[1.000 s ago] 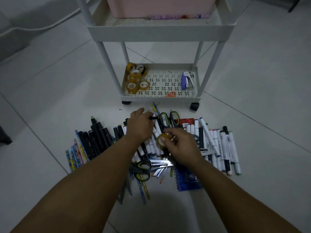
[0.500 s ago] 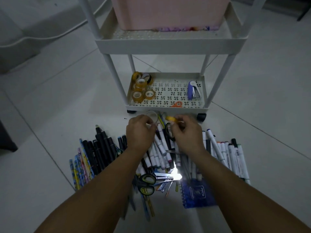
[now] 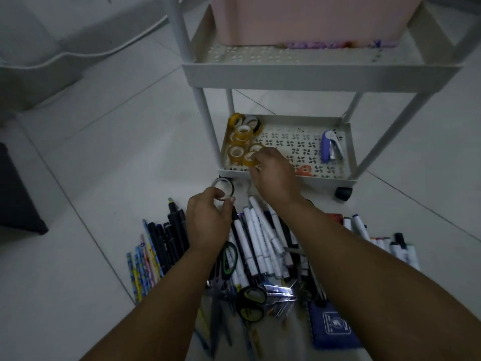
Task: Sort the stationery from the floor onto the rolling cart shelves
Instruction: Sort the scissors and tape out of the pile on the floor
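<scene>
A white rolling cart stands ahead, its bottom shelf [image 3: 346, 147] holding several yellow tape rolls [image 3: 240, 136], a blue stapler [image 3: 330, 149] and a small orange item [image 3: 303, 170]. My right hand [image 3: 270, 173] reaches over the shelf's front left corner and pinches a yellow tape roll [image 3: 249, 159] beside the other rolls. My left hand [image 3: 208, 220] holds a clear tape roll [image 3: 223, 190] above the floor, just in front of the cart. Below lie white markers [image 3: 263, 243], black pens [image 3: 171, 235], patterned pencils [image 3: 143, 267], scissors [image 3: 251, 300] and a blue notebook [image 3: 333, 324].
A pink bin [image 3: 307, 19] fills the cart's middle shelf [image 3: 322, 74]. A black castor [image 3: 343, 193] sticks out at the cart's front right. More markers [image 3: 390, 243] lie at the right. A dark object [image 3: 18, 194] sits at the left edge on the tiled floor.
My right hand has carried the yellow tape roll from above the floor pile up to the bottom shelf. My left hand has lifted a clear roll off the pile.
</scene>
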{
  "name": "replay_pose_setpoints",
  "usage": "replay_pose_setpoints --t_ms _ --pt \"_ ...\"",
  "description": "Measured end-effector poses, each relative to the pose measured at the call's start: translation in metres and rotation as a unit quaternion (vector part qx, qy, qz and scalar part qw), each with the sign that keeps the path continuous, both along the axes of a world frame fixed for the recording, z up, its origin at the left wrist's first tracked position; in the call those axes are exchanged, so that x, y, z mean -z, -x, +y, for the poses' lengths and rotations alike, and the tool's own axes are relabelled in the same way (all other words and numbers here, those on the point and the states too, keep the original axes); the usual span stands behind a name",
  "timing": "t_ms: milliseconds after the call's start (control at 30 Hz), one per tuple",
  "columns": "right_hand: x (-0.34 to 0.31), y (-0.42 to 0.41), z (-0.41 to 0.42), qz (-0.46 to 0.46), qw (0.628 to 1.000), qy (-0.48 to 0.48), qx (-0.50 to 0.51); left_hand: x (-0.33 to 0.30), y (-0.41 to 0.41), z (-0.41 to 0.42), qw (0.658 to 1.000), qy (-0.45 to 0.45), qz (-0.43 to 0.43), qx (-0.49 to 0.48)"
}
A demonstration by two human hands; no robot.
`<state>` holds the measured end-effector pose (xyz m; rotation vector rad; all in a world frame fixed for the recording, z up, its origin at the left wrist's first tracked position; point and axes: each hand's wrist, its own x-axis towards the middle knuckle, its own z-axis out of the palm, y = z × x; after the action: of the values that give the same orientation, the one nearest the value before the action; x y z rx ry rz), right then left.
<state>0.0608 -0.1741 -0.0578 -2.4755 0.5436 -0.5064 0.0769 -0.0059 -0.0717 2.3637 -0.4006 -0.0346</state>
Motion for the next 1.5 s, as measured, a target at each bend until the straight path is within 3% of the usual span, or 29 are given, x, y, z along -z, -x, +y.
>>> replay_pose_setpoints --t_ms 333,500,633,833,1133,1367,1500 --pt "0.004 -0.002 -0.009 0.12 0.991 0.036 -0.045 0.003 -0.005 -0.003 0.998 0.016 0.053 -0.012" --pt "0.0 0.009 0.0 -0.001 0.998 0.051 -0.022 -0.003 -0.004 -0.007 0.997 0.05 0.052 -0.009" --pt "-0.008 0.012 0.008 -0.006 0.99 -0.094 -0.104 -0.012 -0.003 -0.012 0.995 0.087 0.03 0.026" --pt "-0.012 0.006 0.0 0.025 0.984 -0.167 -0.051 -0.017 -0.007 -0.024 0.993 0.107 0.019 0.039" --pt "-0.019 -0.026 -0.007 0.013 0.991 -0.076 0.105 -0.015 -0.01 -0.025 0.992 0.116 0.058 -0.002" --pt "-0.014 -0.045 0.003 0.097 0.993 -0.04 0.058 -0.011 -0.026 -0.023 0.989 0.094 0.108 0.03" --pt "-0.005 -0.043 0.005 0.09 0.995 -0.006 0.041 -0.01 -0.027 -0.022 0.986 0.094 0.132 0.041"
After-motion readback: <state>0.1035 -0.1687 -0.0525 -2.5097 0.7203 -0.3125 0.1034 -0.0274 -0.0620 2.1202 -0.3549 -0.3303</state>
